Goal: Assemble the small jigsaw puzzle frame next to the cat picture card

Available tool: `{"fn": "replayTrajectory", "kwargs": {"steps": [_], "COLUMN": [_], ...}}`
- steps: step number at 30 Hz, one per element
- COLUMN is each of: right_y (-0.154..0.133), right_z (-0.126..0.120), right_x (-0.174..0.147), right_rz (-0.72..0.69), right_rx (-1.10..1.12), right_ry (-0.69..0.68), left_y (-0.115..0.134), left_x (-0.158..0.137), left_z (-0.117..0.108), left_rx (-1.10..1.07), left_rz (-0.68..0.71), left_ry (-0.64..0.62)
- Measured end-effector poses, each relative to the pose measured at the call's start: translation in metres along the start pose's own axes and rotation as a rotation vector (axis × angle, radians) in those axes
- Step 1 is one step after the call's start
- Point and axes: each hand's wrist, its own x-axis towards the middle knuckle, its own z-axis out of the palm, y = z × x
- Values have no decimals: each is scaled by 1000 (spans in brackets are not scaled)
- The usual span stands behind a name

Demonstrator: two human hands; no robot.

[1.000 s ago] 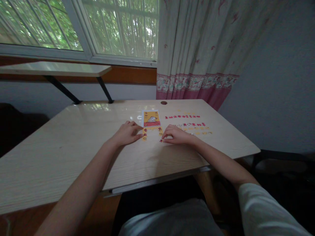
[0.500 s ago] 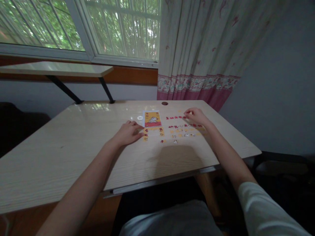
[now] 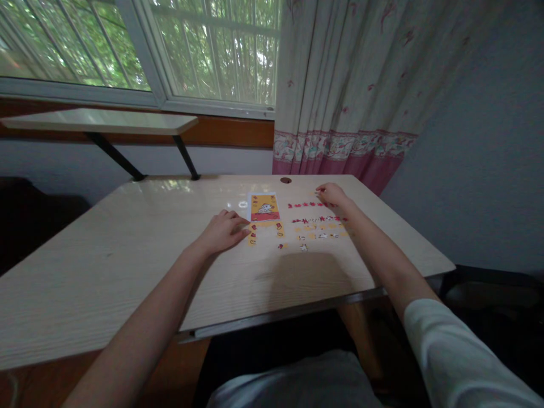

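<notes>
My left hand [image 3: 223,231] rests on the table with thumb and index finger spread, their tips at the left edge of a partly assembled jigsaw frame [image 3: 251,237] of yellow pieces. Just behind it lies a picture card [image 3: 264,207] with a white animal on yellow and red. Farther right, my right hand [image 3: 332,194] is pinched low over the table behind a row of red puzzle pieces [image 3: 304,205]. A faint yellow piece [image 3: 312,193] lies by its fingertips; whatever is between them is too small to make out.
More puzzle pieces [image 3: 323,235] lie in rows at the right, two loose ones nearer me. The desk [image 3: 140,255] carries a raised shelf [image 3: 106,120] at back left. A round cable hole [image 3: 286,181] is near the back edge, before a curtain [image 3: 340,113].
My right hand has moved slightly left and away from me, past the red row towards the yellow piece. My left hand stays by the frame. The view has shifted a little.
</notes>
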Motion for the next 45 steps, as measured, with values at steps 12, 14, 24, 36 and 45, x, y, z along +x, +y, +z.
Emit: {"fn": "replayTrajectory", "kwargs": {"steps": [12, 14, 24, 36, 45], "right_y": [-10, -10, -58, -118, -127], "right_z": [13, 10, -1, 17, 16], "right_x": [27, 27, -30, -118, -130], "right_rz": [42, 26, -286, -388, -427], "right_rx": [-49, -33, 348, 1051, 950], "right_ry": [-128, -140, -62, -144, -56], "left_y": [6, 6, 27, 74, 77], "left_x": [0, 0, 2, 8, 11], "left_z": [-4, -5, -10, -2, 4], "left_rx": [-7, -10, -219, -768, -955], "left_rz": [-17, -17, 26, -119, -218], "left_ry": [-25, -28, 98, 156, 207]}}
